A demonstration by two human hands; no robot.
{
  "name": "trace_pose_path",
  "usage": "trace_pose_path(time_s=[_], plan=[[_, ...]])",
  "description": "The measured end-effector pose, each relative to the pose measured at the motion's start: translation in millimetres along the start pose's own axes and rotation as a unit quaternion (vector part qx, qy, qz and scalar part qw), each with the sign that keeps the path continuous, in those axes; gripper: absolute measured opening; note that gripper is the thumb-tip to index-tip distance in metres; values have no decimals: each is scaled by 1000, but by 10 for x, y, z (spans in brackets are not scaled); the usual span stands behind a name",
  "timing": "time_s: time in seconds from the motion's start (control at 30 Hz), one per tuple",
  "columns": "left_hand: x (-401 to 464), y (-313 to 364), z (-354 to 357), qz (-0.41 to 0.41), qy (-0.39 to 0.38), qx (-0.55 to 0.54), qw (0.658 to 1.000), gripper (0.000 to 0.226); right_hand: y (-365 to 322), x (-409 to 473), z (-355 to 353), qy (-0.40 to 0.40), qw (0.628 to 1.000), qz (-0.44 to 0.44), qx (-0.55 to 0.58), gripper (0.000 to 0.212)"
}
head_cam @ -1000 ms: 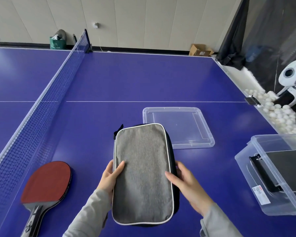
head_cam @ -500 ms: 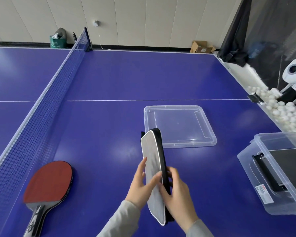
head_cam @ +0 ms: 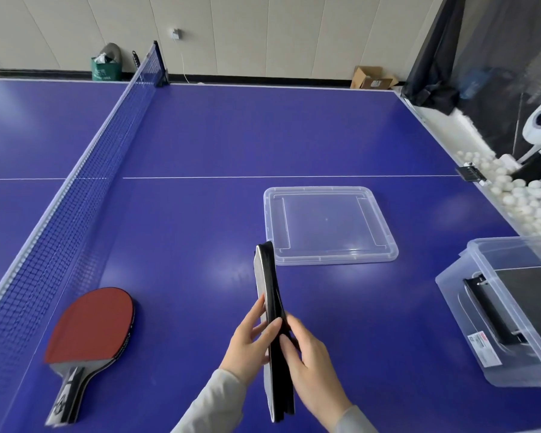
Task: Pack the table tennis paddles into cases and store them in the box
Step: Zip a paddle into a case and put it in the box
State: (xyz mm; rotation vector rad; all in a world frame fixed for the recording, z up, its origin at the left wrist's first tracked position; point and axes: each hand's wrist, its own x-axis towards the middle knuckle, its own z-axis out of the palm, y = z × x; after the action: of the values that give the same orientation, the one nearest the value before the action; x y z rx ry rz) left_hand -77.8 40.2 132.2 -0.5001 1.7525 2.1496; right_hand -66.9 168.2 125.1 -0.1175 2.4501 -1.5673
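Grey fabric and a black zipper band are all that show of the case (head_cam: 270, 310), which stands on edge at lower centre of the frame, its long side running away from the camera toward the clear lid (head_cam: 328, 226). Both hands hold it near its lower half. The left hand (head_cam: 249, 345) presses against the grey face, fingers stretched up along it and thumb wrapped onto the black edge. The right hand (head_cam: 310, 357) clasps the opposite side, its fingers curled onto the zipper band; whether they pinch a zipper pull I cannot tell.

Risks, as I judge them: the case is balanced on a narrow edge, so if either hand lets go while the other tugs at the zipper it could tip flat or twist out of the hold. A pull on the zipper without a firm counter-hold from the left hand would probably drag the whole case instead of opening it.

Pieces of the task lie well apart. At lower left, 1 red paddle (head_cam: 91, 326) rests on the blue table (head_cam: 231, 135) close to the net (head_cam: 75, 195), seemingly stacked on another, though that is unclear. The clear box (head_cam: 494, 339) sits at the right edge of the frame, already holding a dark case.
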Motion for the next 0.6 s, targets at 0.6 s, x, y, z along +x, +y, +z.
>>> trace_pose_path(time_s=[0.6], plan=[[423,-445,-1371,-33,243,209,947,55,970,264,-876,128,981,136,-52,40]])
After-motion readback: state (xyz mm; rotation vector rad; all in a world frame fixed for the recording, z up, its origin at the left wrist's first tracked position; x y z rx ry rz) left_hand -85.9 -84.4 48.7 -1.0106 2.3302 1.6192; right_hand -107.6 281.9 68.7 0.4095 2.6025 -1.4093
